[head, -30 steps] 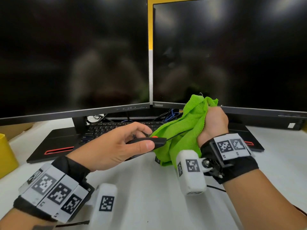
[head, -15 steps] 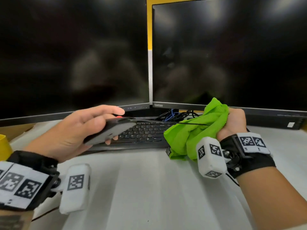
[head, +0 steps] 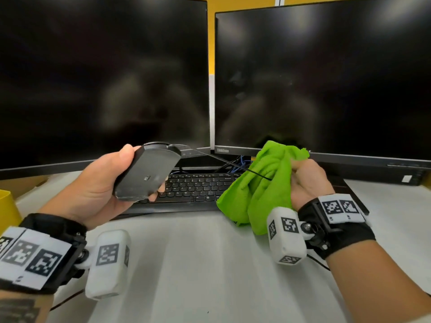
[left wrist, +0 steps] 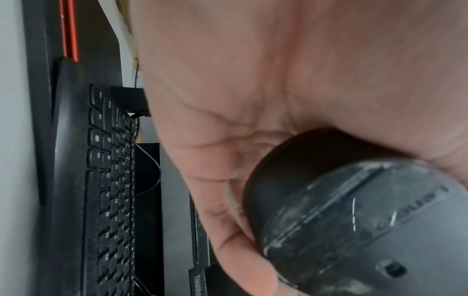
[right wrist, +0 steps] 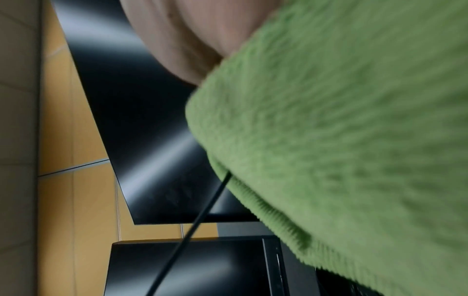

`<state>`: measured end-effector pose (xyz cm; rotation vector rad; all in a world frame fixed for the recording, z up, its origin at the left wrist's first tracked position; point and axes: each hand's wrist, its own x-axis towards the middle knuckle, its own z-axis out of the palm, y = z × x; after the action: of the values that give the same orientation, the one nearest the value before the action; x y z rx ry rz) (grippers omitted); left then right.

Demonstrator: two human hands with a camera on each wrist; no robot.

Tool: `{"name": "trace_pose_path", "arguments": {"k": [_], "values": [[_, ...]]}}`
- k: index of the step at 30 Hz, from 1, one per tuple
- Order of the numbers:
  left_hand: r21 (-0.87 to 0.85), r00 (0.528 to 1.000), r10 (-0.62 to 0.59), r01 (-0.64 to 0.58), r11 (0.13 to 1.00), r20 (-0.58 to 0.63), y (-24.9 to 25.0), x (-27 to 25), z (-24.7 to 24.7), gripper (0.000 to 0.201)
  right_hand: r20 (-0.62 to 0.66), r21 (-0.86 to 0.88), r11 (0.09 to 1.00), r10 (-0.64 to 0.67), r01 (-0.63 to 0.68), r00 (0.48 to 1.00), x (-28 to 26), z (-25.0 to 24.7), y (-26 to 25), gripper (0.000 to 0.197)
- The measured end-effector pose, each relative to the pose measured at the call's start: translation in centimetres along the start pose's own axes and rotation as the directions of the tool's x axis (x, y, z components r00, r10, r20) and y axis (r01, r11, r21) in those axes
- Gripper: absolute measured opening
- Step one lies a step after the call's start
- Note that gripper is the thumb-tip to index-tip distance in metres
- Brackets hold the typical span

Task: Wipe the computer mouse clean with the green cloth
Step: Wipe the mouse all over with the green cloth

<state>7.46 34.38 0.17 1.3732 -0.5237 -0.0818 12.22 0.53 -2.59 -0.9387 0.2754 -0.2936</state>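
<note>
My left hand [head: 102, 187] grips the black computer mouse [head: 147, 174] in the air above the keyboard, its flat underside turned towards me. In the left wrist view the mouse [left wrist: 367, 226] shows its smudged top with my fingers [left wrist: 240, 250] curled round it. The mouse cable [head: 221, 160] runs taut to the right into the green cloth [head: 263, 185]. My right hand [head: 307, 183] holds the bunched cloth, and the cable disappears into its folds. In the right wrist view the cloth [right wrist: 341, 140] fills most of the frame, with the cable [right wrist: 202, 216] coming out from under it.
Two dark monitors [head: 105, 78] [head: 326, 78] stand close behind my hands. A black keyboard [head: 193, 185] lies under them on the white desk [head: 210, 264]. A yellow container [head: 7, 210] sits at the far left edge. Cables bunch under the monitors.
My left hand has lifted the mouse away to the left and turned it underside up. My right hand with the cloth has drawn off to the right, and the cable now stretches between them.
</note>
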Motion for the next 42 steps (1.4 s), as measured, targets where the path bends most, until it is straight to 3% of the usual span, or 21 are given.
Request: {"name": "trace_pose_path", "arguments": {"k": [7, 10, 13, 15, 19, 24, 27, 30, 32, 36, 42], "values": [[0.032, 1.0, -0.004, 0.005, 0.999, -0.008, -0.5, 0.3, 0.3, 0.077, -0.019, -0.197, 0.978, -0.076, 0.07, 0.997, -0.5, 0.6, 1.1, 0.031], [0.035, 0.999, -0.02, 0.021, 0.999, -0.032, -0.6, 0.4, 0.4, 0.078, -0.003, -0.176, 0.979, -0.108, 0.105, 0.994, -0.6, 0.8, 1.0, 0.025], [0.039, 0.997, -0.036, 0.039, 0.999, -0.062, -0.8, 0.5, 0.6, 0.078, -0.029, -0.089, 0.995, -0.052, 0.05, 0.998, 0.2, 0.3, 1.4, 0.036], [0.023, 0.992, -0.055, 0.059, 0.998, -0.117, -0.8, 0.6, 1.0, 0.067, -0.013, -0.082, 0.997, -0.014, 0.013, 1.0, -0.4, 0.8, 1.5, 0.039], [0.023, 0.961, -0.08, 0.089, 0.996, -0.266, -0.6, 0.7, 1.7, 0.058, 0.143, -0.124, 0.992, 0.01, 0.008, 0.99, -1.6, 2.1, 1.8, 0.019], [-0.037, 0.908, -0.049, 0.036, 0.999, -0.417, 0.1, 1.0, 2.0, 0.059, 0.336, -0.119, 0.993, 0.046, -0.006, 0.941, -2.6, 2.3, 1.8, 0.035], [-0.145, 0.854, -0.012, -0.074, 0.987, -0.521, 0.6, 1.0, 1.6, 0.06, 0.337, -0.09, 0.996, 0.058, -0.03, 0.94, -2.5, 2.0, 1.3, 0.048], [-0.173, 0.825, 0.009, -0.129, 0.977, -0.565, 0.8, 0.9, 1.3, 0.063, 0.25, -0.014, 0.999, 0.054, -0.052, 0.967, -2.2, 1.6, 1.4, 0.036], [-0.16, 0.826, 0.019, -0.132, 0.978, -0.564, 0.7, 1.0, 1.5, 0.062, 0.259, 0.025, 0.997, 0.067, -0.076, 0.964, -2.3, 1.6, 1.4, 0.038], [-0.144, 0.848, 0.021, -0.114, 0.983, -0.529, 0.3, 1.3, 2.3, 0.06, 0.38, 0.01, 0.988, 0.139, -0.155, 0.914, -3.2, 2.5, 1.8, 0.043], [-0.117, 0.889, 0.004, -0.065, 0.991, -0.458, -0.9, 2.1, 3.9, 0.055, 0.591, -0.057, 0.978, 0.194, -0.199, 0.783, -6.7, 5.5, 4.1, 0.046]]}}
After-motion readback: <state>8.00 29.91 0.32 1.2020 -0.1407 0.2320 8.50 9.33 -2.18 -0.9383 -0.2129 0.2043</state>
